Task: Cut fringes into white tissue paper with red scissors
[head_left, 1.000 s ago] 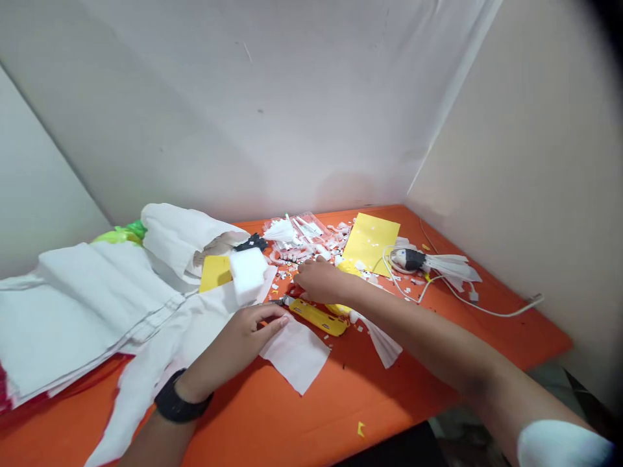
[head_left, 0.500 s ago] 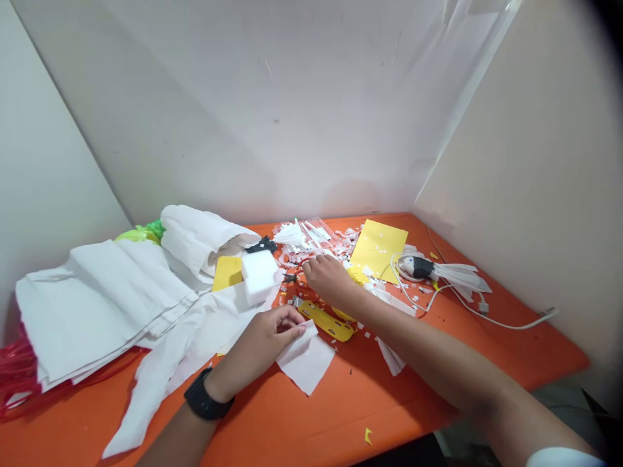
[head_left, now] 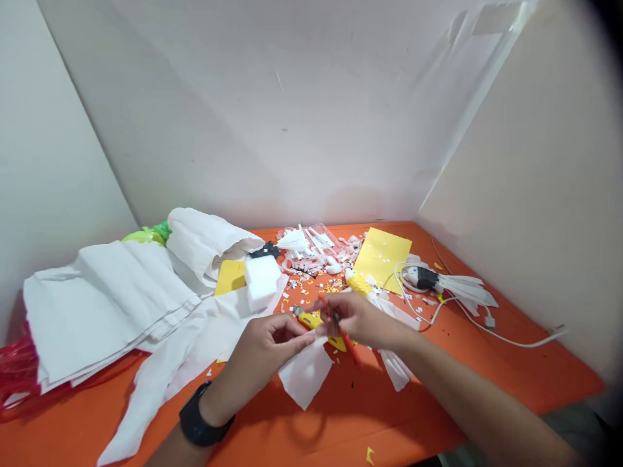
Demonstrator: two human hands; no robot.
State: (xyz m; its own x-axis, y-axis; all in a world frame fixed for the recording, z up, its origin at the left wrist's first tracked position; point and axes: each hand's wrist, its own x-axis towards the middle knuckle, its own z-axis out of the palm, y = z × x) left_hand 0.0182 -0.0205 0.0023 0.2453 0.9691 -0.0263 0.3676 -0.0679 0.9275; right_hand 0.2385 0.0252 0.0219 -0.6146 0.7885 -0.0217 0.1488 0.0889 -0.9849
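Observation:
My left hand pinches the top edge of a white paper piece and lifts it off the orange table; a black watch is on that wrist. My right hand is closed on red-handled scissors, held right beside the paper's upper corner, though the blades are blurred. A yellow utility knife lies on the table just behind both hands.
White paper sheets pile up at the left, with a white foam block and a yellow card further back. Scraps, a clear plastic box, a paper figure and a white cable lie at the right.
My right hand pulled back from the scrap pile toward me, now holding the red scissors. My left hand raised the paper's edge to meet it. The view shifted slightly.

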